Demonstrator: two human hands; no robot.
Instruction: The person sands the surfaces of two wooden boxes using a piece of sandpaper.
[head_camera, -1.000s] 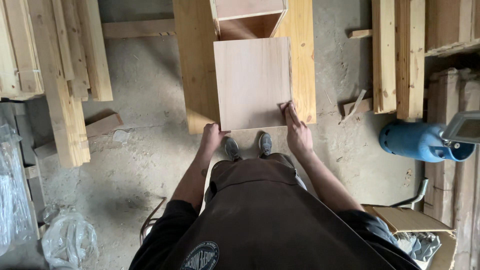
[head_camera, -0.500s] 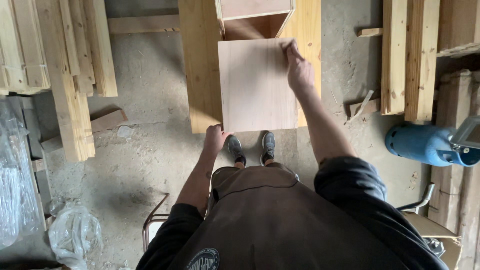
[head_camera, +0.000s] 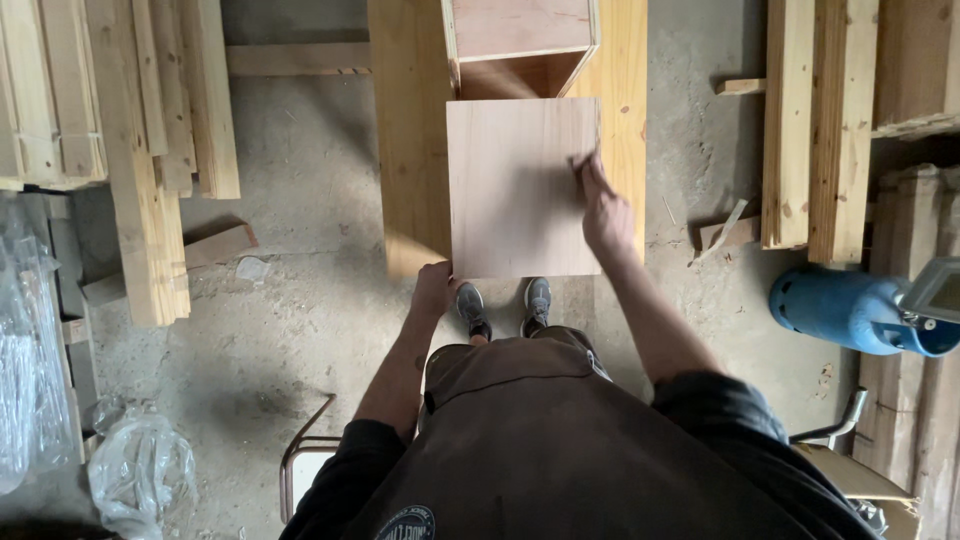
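Workshop, concrete floor (head_camera: 300, 300), dusty, strewn with offcuts. Centre: square plywood panel (head_camera: 520, 185), pale, lying flat on a long yellow board (head_camera: 410, 140); an open wooden box (head_camera: 520, 45) touches its far edge, top cut off by the frame. Left hand (head_camera: 433, 290): fingers curled on the panel's near left corner. Right hand (head_camera: 605, 215): fingers stretched flat on the panel's right side, gripping nothing. Left: stacked timber (head_camera: 150, 130), clear plastic bags (head_camera: 140, 470). Right: upright planks (head_camera: 815, 120), blue cylinder (head_camera: 850, 310) lying sideways, partly hidden by a grey device; cardboard box (head_camera: 860, 480), contents indistinct.
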